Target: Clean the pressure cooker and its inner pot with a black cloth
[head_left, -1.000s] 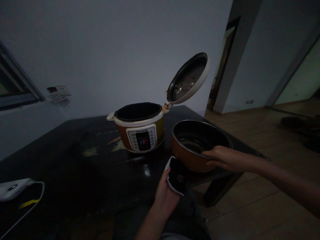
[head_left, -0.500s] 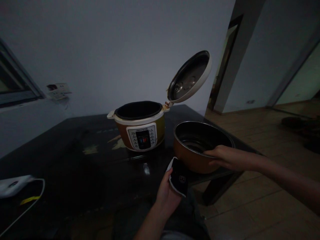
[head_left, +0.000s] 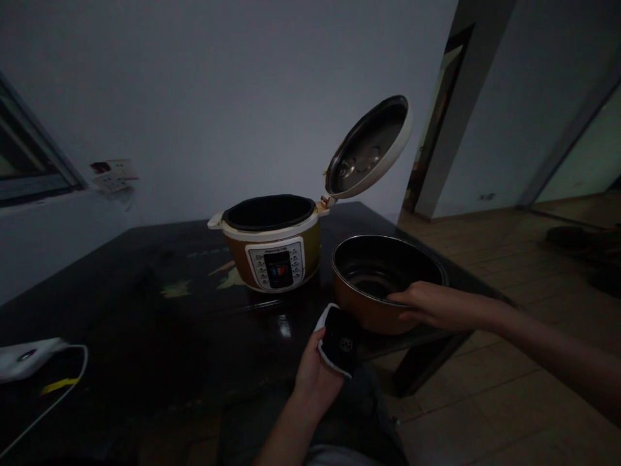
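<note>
Hands (head_left: pixel 431 304), two, holding one pot (head_left: pixel 363 309), one cloth (head_left: pixel 338 340)

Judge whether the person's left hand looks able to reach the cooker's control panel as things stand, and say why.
Probably yes: nothing visible stands between the left hand and the control panel, and the pot is to the right. However, the hand is holding a black cloth.

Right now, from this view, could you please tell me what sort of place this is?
Probably a room in a home: an electric cooker with its lid open stands on a dark table, power sockets are on the wall, and the floor looks tiled.
</note>
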Tool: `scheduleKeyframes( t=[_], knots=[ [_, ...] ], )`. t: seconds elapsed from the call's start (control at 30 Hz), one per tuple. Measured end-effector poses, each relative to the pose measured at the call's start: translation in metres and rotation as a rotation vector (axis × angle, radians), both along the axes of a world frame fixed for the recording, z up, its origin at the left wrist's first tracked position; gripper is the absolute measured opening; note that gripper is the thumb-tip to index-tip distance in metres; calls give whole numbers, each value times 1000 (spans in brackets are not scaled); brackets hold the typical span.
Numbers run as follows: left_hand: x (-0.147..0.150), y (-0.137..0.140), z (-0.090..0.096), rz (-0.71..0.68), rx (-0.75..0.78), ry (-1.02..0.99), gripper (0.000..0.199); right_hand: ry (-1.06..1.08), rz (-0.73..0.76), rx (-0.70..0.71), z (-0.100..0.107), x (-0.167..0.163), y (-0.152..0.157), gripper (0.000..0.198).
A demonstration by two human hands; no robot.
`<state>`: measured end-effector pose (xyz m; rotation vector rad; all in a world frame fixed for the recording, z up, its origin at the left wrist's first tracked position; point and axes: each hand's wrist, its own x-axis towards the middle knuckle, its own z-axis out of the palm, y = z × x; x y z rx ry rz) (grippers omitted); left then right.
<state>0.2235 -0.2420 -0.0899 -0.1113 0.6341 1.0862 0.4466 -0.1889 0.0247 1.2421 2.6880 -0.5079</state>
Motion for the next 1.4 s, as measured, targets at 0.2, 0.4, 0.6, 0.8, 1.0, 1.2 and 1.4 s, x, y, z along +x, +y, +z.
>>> scheduleKeyframes(
  t=[0.2, 0.4, 0.6, 0.8, 1.0, 1.2, 1.4],
  knots=[
    [-17, -1, -4, 47, 2, 0, 22, -45, 5, 36, 0, -6, 1, 21],
    [-34, -5, 3, 92, 58, -2, 21, -136, 7, 72, -1, -6, 1, 21],
    [-50, -13, 17, 179, 39, -24, 31, -157, -60, 227, -20, 0, -3, 39],
    [-66, -19, 29, 292, 12, 83, 22, 61, -59, 452, -44, 4, -16, 50],
    [-79, -18, 39, 405, -11, 137, 33, 409, -162, 665, -46, -28, -44, 44],
    [-88, -14, 43, 576, 9, 230, 33, 881, -77, 462, -61, -108, -56, 30],
    [-113, 19, 57, 813, 117, 462, 32, 1056, -166, 247, -81, -159, -28, 21]
  ],
)
